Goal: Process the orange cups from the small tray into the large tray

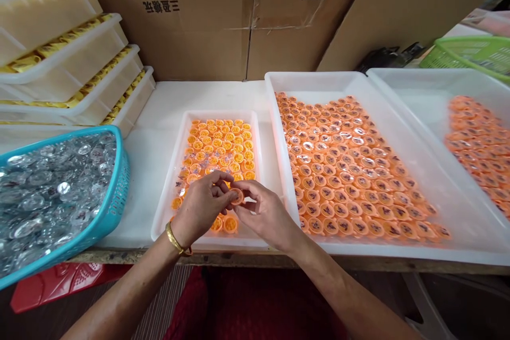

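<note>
Between both hands, over the front of the small white tray [162, 211], is a small round orange plastic cup [238, 197]. My left hand [203, 196] pinches its left side with thumb and finger. From the right, the fingers of my right hand [265, 212] close on the same cup. Below them the small tray holds rows of round orange cups [217, 143] with yellow bits inside; some carry clear printed lids. Part of the tray's contents is hidden by my hands.
On the left, a blue basket [119, 170] is full of clear round lids [64, 188]. Behind it stand stacked white trays [115, 32] with yellow pieces. A large white tray [285, 159] of lidded orange cups [338, 170] lies right, beside another tray [422, 117]. Cardboard boxes [199, 37] wall the back.
</note>
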`<state>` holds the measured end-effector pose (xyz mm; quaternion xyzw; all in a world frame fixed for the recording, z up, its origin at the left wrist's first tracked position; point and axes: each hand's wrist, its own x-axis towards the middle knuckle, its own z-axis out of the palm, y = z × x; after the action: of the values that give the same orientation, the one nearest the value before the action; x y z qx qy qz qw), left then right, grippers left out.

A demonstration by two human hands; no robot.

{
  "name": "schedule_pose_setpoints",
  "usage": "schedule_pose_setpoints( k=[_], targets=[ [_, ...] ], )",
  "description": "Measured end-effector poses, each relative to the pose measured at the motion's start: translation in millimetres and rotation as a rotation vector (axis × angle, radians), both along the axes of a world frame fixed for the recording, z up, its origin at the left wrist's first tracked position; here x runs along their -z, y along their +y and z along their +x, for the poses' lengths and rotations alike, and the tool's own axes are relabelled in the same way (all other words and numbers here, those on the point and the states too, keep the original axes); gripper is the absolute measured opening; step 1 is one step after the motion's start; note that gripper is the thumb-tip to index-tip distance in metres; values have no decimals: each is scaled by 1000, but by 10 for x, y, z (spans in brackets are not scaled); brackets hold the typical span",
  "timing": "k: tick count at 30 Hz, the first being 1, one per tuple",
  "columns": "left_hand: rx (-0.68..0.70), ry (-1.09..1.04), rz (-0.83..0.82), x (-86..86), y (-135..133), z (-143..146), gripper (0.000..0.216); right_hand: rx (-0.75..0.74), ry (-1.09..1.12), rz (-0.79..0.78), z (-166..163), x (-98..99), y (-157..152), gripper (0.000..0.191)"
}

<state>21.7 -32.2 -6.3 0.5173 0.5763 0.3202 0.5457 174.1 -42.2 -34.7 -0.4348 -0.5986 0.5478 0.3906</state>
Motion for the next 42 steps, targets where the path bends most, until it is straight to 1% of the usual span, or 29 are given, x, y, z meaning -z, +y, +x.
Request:
schedule_pose_setpoints(
  k=[2,3,5,7,9,11,13,14,16,19,20,22,24,25,27,30,32,33,34,36,39,42],
  targets=[
    [1,37,20,16,-5,-6,30,-12,107,-102,21,-5,13,35],
    [-9,74,39,23,-11,-8,33,1,146,-150,28,-10,22,35],
    [-29,170,75,32,-29,-7,38,63,200,-194,32,-23,37,33],
    [1,238,82,35,-58,2,33,135,232,-190,16,-42,39,29],
    [62,274,95,36,-97,19,32,186,259,-185,-12,-67,29,26],
    [78,333,186,38,-135,42,34,220,277,-196,-40,-94,14,26],
    [51,390,311,42,-160,64,33,242,281,-191,-50,-121,6,28],
    [36,394,349,45,-163,72,33,243,281,-187,-45,-134,6,31],
    [1,316,332,51,-151,81,32,216,272,-176,-21,-158,14,34],
    [-25,97,174,54,-109,76,31,167,175,-133,27,-181,39,37],
    [-18,36,133,54,-96,69,31,166,124,-96,38,-182,47,37],
    [-1,-50,119,55,-83,49,29,174,35,9,46,-176,54,38],
    [8,-80,192,55,-91,24,26,159,-5,102,43,-162,51,36],
    [8,-56,258,53,-102,12,24,139,-9,128,41,-156,47,34],
    [5,63,432,37,-138,-6,19,99,7,133,43,-151,41,30],
    [2,256,672,-20,-196,-3,15,83,76,84,61,-170,48,22],
    [9,301,748,-69,-217,15,14,80,148,35,70,-194,60,17],
    [10,310,753,-90,-218,24,12,72,192,2,70,-206,65,15],
    [9,309,738,-105,-214,30,11,63,245,-38,67,-216,70,14],
    [7,273,654,-114,-192,31,12,53,369,-135,55,-226,77,13],
    [23,174,505,-73,-161,3,26,83,548,-317,55,-219,97,16],
    [5,95,388,-3,-142,-25,36,119,645,-473,103,-211,143,20]
  ],
)
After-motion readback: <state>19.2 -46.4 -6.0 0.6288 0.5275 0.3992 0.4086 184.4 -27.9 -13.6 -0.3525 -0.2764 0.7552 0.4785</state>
